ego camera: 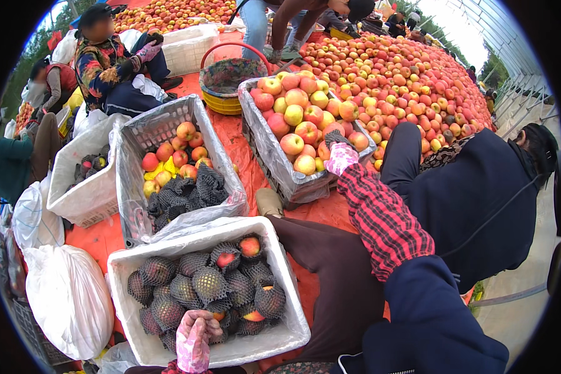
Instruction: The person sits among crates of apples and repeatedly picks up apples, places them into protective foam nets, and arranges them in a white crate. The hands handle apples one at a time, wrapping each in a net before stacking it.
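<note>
My left hand (pixel 196 334), in a pink patterned glove, hovers over the near edge of a white lined crate (pixel 301 327). Its fingers curl loosely, and I cannot tell whether anything is between them. Apples in dark foam nets (pixel 210 284) fill most of this crate, some with red skin showing. My right hand (pixel 342 156) reaches among bare apples (pixel 295 144) heaped in a plastic-lined crate (pixel 304 189). A dark foam net (pixel 336 138) covers its fingertips; any apple beneath them is hidden.
Another lined crate (pixel 124 187) holds bare apples and empty dark foam nets (pixel 187 198). Behind stand a smaller white crate (pixel 86 196) and a red-handled basket (pixel 222 103). A large apple pile (pixel 402 89) spreads beyond. A person (pixel 467 196) sits close on my right; others work around.
</note>
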Tool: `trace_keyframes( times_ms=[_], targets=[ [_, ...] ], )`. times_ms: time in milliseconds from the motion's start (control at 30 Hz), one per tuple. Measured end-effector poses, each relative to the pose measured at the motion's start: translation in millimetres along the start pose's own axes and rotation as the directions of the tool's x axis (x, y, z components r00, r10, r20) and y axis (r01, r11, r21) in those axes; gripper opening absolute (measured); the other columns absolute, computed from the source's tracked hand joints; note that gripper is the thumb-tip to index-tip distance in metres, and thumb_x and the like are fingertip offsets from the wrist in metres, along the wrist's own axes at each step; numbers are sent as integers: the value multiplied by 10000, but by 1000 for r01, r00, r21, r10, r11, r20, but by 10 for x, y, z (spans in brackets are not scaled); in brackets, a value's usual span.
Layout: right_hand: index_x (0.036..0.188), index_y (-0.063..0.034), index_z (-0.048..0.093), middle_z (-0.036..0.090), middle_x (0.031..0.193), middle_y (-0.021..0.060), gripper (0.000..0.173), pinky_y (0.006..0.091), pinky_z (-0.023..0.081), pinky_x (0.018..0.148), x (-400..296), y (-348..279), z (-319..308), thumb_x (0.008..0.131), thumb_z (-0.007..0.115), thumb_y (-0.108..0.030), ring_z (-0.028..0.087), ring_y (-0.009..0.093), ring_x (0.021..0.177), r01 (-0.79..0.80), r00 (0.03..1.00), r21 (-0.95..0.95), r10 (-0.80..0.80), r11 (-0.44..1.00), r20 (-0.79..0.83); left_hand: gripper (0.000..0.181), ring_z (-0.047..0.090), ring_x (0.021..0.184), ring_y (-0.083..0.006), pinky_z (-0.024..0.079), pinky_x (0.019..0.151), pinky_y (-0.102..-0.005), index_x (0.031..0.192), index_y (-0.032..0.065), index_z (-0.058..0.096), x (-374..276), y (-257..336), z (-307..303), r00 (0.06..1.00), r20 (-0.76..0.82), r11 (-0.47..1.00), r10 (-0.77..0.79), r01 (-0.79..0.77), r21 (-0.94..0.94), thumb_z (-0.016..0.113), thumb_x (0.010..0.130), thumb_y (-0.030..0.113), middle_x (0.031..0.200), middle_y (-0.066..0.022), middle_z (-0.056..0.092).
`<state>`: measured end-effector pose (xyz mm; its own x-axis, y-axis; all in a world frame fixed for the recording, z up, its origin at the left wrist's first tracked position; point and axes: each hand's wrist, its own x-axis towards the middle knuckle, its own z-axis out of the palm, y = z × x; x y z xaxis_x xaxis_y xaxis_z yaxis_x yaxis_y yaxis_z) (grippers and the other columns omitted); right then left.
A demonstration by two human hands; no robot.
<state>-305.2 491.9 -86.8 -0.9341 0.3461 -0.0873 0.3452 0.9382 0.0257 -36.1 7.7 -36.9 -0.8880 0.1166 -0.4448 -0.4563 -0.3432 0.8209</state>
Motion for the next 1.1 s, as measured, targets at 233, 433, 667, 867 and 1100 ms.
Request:
trace_keyframes(
  times_ms=[233, 433, 667, 867, 1100],
  targets=[
    [1261, -45, 540, 613, 1174, 170, 667, 378, 481, 920, -191, -52, -184, 715, 780, -345, 598, 269, 1079, 127, 979, 621, 2, 773, -202, 229, 599, 705, -162, 515, 667, -278, 1034, 8, 537, -19, -39, -22, 1000, 8, 999, 30, -29, -43, 597, 937, 206, 832, -96, 609],
    [1287, -11, 500, 592, 1191, 63, 674, 332, 453, 937, -1631, -798, -1232, 744, 814, -259, 542, 156, 1109, 275, 834, 953, -462, -126, -302, 645, 542, 1001, -158, 435, 932, -317, 1349, 6, 405, -318, 271, 276, 900, 159, 895, 406, -427, 128, 710, 790, 115, 1224, -114, 510],
    [1346, 2, 423, 523, 1292, 105, 737, 330, 364, 1046, -3823, -1317, -1320, 794, 768, -344, 463, 181, 1217, 13, 587, 972, -785, -236, -198, 1041, 422, 1285, -288, 338, 1083, -412, 1456, 1, 239, -901, 331, 602, 630, 340, 496, 698, -768, 405, 843, 622, 156, 1406, -165, 379],
    [1012, 91, 490, 536, 901, 156, 740, 362, 429, 770, -4113, -1324, -1244, 684, 806, -493, 521, 208, 859, 177, 700, 974, -714, 145, -21, 973, 450, 1246, -291, 357, 1055, -415, 1415, 9, 357, -1137, 265, 491, 574, 379, 84, 726, -621, 780, 787, 693, 500, 1341, -142, 430],
    [1375, 5, 381, 526, 1292, 92, 761, 329, 381, 1032, -4062, -1406, -664, 765, 764, -243, 499, 173, 1191, -781, 174, 591, -979, -200, -101, 670, 403, 1312, -310, 295, 1109, -435, 1429, -14, 317, -796, -13, 149, 919, 373, 962, 127, -22, -273, 368, 975, 477, 1416, -173, 421]
  ],
)
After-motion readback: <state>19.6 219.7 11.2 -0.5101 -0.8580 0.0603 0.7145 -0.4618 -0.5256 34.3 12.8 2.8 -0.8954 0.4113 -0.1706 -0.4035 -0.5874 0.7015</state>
